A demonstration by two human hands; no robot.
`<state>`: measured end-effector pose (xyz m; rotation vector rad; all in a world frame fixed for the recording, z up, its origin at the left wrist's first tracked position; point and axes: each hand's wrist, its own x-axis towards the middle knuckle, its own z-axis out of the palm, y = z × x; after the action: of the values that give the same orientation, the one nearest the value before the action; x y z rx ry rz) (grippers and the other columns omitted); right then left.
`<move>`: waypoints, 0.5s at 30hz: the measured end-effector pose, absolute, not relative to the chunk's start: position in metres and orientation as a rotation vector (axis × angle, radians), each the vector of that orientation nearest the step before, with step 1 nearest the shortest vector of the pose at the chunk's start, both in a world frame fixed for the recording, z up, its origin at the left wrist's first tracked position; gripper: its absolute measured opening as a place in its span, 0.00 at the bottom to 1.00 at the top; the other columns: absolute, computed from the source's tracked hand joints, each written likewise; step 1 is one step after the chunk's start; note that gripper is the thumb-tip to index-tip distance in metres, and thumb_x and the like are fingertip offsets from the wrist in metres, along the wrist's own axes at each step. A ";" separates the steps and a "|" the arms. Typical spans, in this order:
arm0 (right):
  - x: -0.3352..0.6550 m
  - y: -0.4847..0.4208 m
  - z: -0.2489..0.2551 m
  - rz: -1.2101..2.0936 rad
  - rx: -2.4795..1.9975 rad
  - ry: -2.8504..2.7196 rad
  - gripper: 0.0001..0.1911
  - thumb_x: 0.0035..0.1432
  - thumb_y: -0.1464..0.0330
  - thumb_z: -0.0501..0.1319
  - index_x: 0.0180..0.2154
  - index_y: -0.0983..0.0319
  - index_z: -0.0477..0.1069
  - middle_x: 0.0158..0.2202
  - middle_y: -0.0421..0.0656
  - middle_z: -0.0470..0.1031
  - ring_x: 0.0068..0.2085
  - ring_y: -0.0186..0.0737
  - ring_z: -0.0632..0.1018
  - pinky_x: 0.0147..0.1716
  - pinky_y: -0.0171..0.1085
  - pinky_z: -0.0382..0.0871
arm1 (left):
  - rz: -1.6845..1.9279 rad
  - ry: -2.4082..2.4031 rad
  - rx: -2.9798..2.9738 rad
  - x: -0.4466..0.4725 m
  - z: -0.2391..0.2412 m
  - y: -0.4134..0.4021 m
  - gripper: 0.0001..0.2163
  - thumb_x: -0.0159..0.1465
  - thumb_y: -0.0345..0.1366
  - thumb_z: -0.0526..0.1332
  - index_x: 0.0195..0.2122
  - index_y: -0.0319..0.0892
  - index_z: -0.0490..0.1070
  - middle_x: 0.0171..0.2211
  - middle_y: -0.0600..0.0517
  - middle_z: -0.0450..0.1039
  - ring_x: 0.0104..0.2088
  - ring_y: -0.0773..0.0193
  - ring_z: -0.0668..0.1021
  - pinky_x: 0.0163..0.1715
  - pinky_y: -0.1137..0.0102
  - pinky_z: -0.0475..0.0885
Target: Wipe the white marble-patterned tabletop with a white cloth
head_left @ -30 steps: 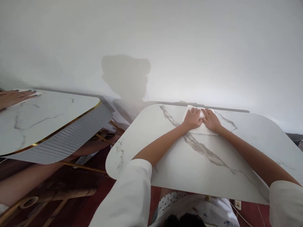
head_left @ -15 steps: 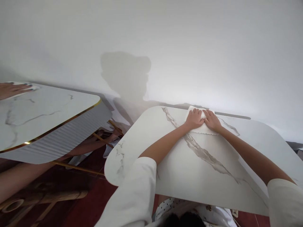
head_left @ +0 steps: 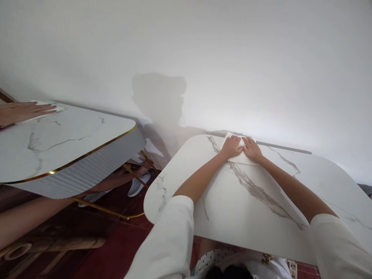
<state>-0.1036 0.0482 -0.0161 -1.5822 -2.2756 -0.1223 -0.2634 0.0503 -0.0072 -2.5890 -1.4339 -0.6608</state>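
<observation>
Pressed the white cloth (head_left: 243, 158) flat on the near desk (head_left: 226, 205), up by its far edge, with the left grip (head_left: 233, 146) over its left part and the right grip (head_left: 252, 150) over its right. Had both grips uncurled, fingers a little spread and pointing mostly toward the wall (head_left: 261, 58), thumbs just beside each other; clasped nothing, only rested on the cloth. Found neither grip clearly nearer. Could not tell the cloth's long axis beneath them; saw its wavy edge turned back toward the body. Saw the desk's long side run along the wall, and met that wall just beyond the cloth as the only barrier close by. Noted to the left, well apart, a second desk (head_left: 75, 124) with a gold rim (head_left: 101, 148), and on it another person's hand (head_left: 27, 113) flat upon another cloth (head_left: 59, 110). Glimpsed below a shoe (head_left: 138, 186) and a wooden frame (head_left: 72, 244) on the red floor (head_left: 113, 252).
</observation>
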 end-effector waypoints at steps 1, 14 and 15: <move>-0.104 0.049 -0.016 -0.120 -1.583 -2.273 0.28 0.62 0.67 0.45 0.63 0.65 0.55 0.61 0.53 0.61 0.60 0.51 0.63 0.57 0.50 0.59 | -0.660 -1.438 -2.582 -0.263 -0.007 0.051 0.18 0.63 0.39 0.53 0.52 0.37 0.64 0.50 0.43 0.69 0.53 0.53 0.67 0.54 0.61 0.60; -0.116 -0.014 -0.011 -0.186 -1.730 -2.269 0.29 0.63 0.66 0.44 0.64 0.65 0.52 0.64 0.53 0.58 0.63 0.50 0.60 0.58 0.46 0.56 | -0.614 -1.372 -2.614 -0.269 -0.007 0.002 0.17 0.62 0.37 0.53 0.51 0.36 0.64 0.50 0.41 0.68 0.53 0.50 0.68 0.53 0.58 0.61; -0.117 -0.024 -0.010 -0.188 -1.735 -2.269 0.29 0.63 0.66 0.44 0.64 0.65 0.52 0.64 0.53 0.58 0.62 0.50 0.60 0.58 0.46 0.56 | -0.613 -1.365 -2.619 -0.270 -0.007 -0.005 0.17 0.62 0.37 0.53 0.51 0.36 0.64 0.50 0.41 0.68 0.53 0.50 0.68 0.52 0.58 0.61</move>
<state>-0.1175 -0.0235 -0.0102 -1.7346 -2.2689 -0.1876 -0.2701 -0.0054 -0.0069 -2.6192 -1.3645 -0.6127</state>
